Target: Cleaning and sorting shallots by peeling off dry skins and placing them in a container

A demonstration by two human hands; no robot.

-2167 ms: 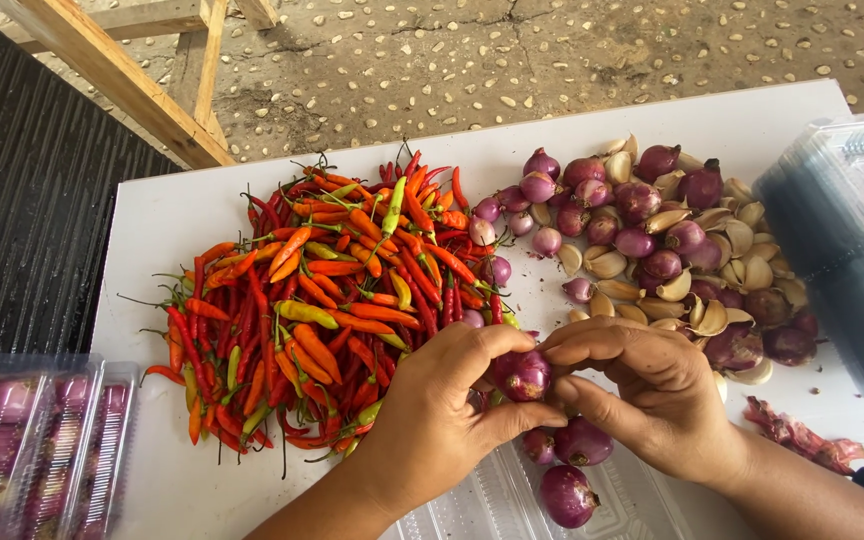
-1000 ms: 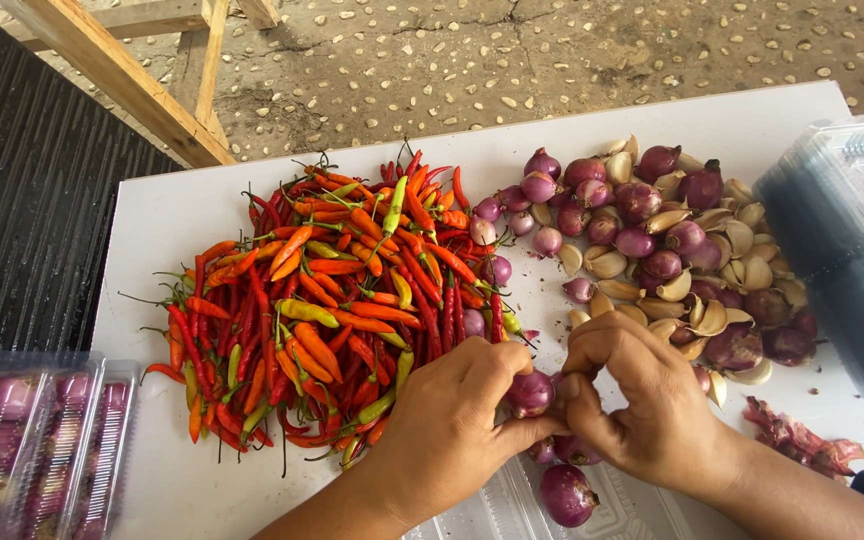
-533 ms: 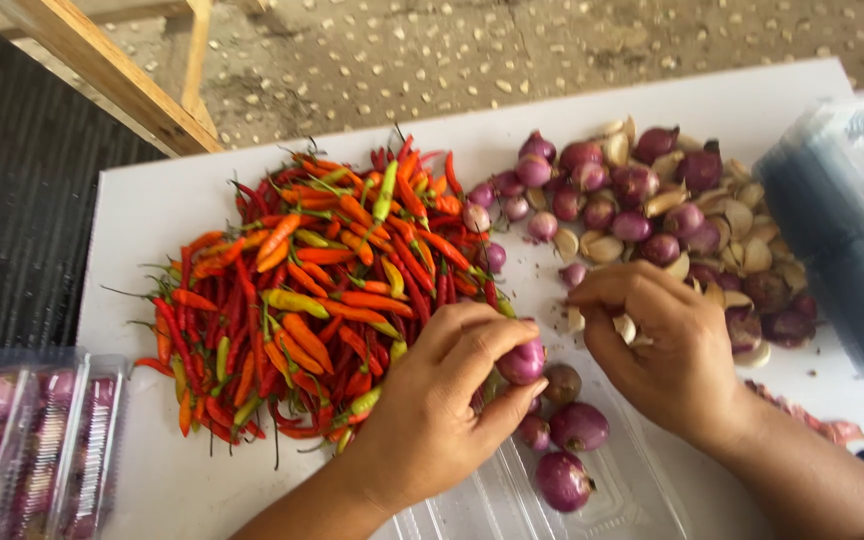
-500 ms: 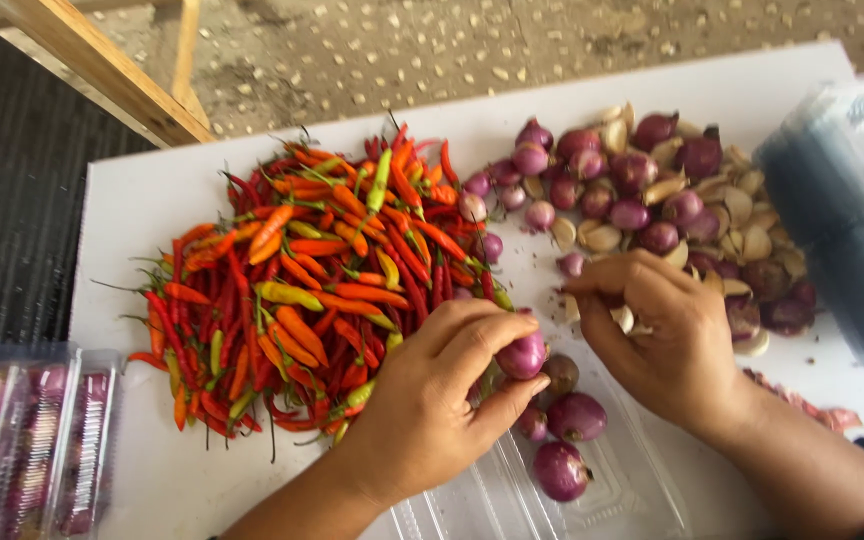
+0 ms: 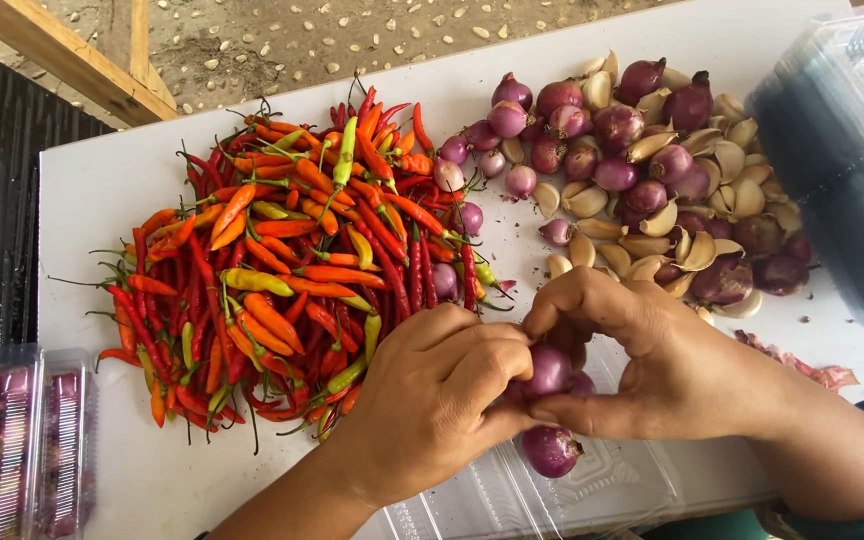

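Note:
My left hand (image 5: 430, 398) and my right hand (image 5: 652, 355) meet over a clear plastic tray (image 5: 602, 480) at the table's front edge. Together they pinch a purple shallot (image 5: 549, 372) between their fingertips. Another shallot (image 5: 550, 450) lies in the tray just below it. A big heap of red, orange and green chillies (image 5: 292, 270) lies to the left of my hands. A pile of shallots and garlic cloves (image 5: 652, 180) lies behind my right hand.
The white table (image 5: 132, 180) ends at a dark ribbed mat on the left. A stack of clear plastic containers (image 5: 842, 150) stands at the right edge. Closed packs of shallots (image 5: 17, 440) lie at the front left. Loose shallot skins (image 5: 802, 365) lie by my right wrist.
My right hand reached back to the garlic and shallot pile, then returned to the front. Both hands now close together on a shallot over the tray.

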